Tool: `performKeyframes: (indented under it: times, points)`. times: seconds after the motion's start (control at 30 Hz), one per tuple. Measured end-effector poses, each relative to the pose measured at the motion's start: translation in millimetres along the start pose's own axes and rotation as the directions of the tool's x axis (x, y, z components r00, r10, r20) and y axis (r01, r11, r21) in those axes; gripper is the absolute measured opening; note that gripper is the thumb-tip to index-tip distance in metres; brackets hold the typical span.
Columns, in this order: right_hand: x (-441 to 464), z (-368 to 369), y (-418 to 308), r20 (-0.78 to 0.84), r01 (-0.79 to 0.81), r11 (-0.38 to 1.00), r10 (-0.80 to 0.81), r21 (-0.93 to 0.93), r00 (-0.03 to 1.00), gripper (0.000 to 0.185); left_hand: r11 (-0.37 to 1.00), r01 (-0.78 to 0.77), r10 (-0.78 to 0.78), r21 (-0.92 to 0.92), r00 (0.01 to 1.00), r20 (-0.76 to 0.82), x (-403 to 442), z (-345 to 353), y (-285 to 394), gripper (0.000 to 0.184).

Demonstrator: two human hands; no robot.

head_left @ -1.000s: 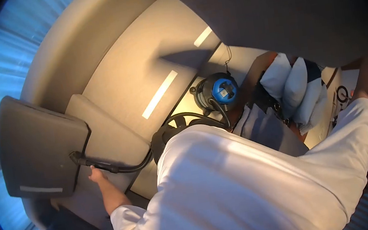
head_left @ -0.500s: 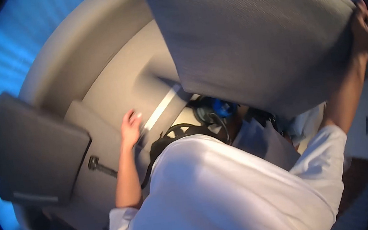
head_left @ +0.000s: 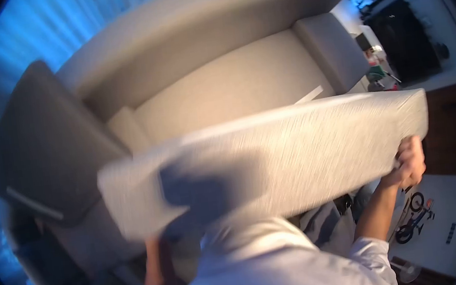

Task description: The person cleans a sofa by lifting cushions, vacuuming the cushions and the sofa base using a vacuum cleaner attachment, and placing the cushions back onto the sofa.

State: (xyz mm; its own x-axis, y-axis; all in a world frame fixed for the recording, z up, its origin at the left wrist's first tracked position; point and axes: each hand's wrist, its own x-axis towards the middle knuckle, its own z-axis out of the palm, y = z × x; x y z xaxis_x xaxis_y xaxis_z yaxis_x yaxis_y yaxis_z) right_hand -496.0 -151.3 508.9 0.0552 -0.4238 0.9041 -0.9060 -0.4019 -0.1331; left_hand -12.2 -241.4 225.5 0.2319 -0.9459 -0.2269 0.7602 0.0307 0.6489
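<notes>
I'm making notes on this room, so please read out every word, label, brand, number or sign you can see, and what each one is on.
Readable text: none.
Black panel: a tiny white mark, too small to read.
Dark strip at lower right: too small and blurred to tell whether it carries any writing.
Held cushion and sofa: no lettering visible.

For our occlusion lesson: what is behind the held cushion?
Beyond its top edge, the sofa seat and a white strip show; the cushion hides the left hand and whatever's lower.
</notes>
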Motion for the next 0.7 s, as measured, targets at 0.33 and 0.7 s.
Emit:
performKeyframes:
  times: [0.33,0.7]
  points:
    - [1,-1,-13,0.043,0.008,1.000,-0.007,-0.020,0.999,0.064,0.975,0.078,0.040,0.209,0.862,-0.506,-41,25,-9,0.079]
    - [29,19,54,0.136,-0.051,0.998,0.056,-0.045,0.989,0.062,0.940,-0.140,0.260,0.312,0.885,-0.386,-10,132,11,0.080]
